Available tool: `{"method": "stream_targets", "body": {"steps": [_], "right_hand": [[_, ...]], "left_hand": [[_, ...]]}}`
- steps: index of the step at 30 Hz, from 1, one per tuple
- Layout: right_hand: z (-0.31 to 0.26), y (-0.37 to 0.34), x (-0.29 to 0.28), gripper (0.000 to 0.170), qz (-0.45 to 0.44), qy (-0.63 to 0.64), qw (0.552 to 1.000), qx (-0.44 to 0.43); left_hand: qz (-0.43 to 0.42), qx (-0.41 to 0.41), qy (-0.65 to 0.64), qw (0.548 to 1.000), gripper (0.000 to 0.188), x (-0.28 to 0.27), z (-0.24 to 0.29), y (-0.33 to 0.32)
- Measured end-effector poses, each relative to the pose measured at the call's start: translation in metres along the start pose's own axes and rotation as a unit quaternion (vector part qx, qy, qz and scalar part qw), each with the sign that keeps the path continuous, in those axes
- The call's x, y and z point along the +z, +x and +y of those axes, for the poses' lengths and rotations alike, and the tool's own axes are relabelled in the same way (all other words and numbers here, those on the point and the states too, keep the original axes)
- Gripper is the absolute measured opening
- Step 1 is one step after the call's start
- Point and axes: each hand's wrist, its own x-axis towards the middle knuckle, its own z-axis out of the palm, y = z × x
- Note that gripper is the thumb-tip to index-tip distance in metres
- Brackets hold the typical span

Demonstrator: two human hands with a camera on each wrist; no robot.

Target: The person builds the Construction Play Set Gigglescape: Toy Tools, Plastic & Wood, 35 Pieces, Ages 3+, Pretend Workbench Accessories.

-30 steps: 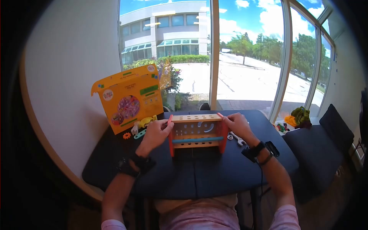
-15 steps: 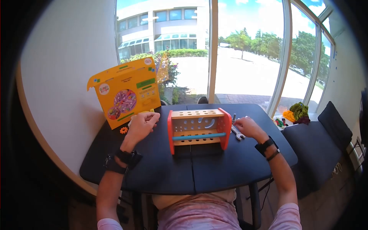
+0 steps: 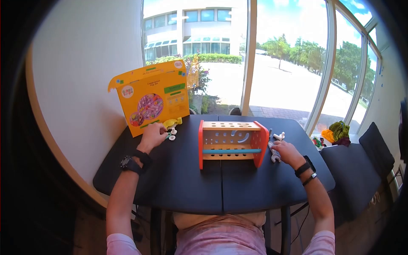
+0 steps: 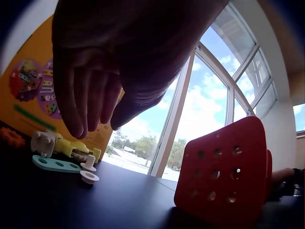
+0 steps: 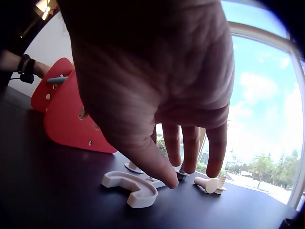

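My left hand (image 3: pixel 153 135) hovers low over small toy parts at the table's left, fingers extended downward and holding nothing. In the left wrist view, a teal strip with holes (image 4: pixel 56 164), a white screw (image 4: pixel 89 163), a white ring (image 4: pixel 89 177) and a yellow piece (image 4: pixel 71 145) lie beneath it. My right hand (image 3: pixel 289 153) reaches down over a toy wrench (image 3: pixel 275 156), its fingertips close above. Past those fingers, the right wrist view shows a grey screw (image 5: pixel 181 171) and a pale bolt (image 5: pixel 206 184). Between the hands stands a toy workbench (image 3: pixel 231 126) with red sides and a blue rod.
A yellow cardboard box (image 3: pixel 155 93) stands upright at the table's back left, with an orange gear (image 4: pixel 12 137) near its base. Behind the black table (image 3: pixel 187 182) are tall windows. A dark chair (image 3: pixel 352 165) is on the right, with coloured cloth (image 3: pixel 338 131) beyond.
Both hands have let go of the workbench sides and moved apart, the left to the parts by the box, the right to the wrench. The workbench stays on the table.
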Motion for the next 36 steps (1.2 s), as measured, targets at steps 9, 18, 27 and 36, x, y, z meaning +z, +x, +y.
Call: {"method": "stream_targets", "body": {"steps": [9,18,27,36], "right_hand": [[-0.002,-0.002,-0.001,0.017,-0.014,-0.088,0.995,-0.052],[-0.009,-0.024,-0.047,0.011,-0.018,0.144,0.989,0.024],[-0.056,-0.048,-0.122,0.022,0.208,0.234,0.949,0.024],[-0.141,-0.029,-0.164,0.032,0.334,0.166,0.918,-0.134]], "left_hand": [[-0.083,-0.069,0.143,0.984,0.028,0.063,0.006,0.02],[-0.086,-0.034,0.112,0.989,0.016,0.057,-0.005,0.012],[-0.086,-0.129,-0.239,0.959,0.028,-0.004,0.041,-0.021],[-0.166,-0.086,-0.572,0.799,0.028,-0.071,0.172,-0.091]]}}
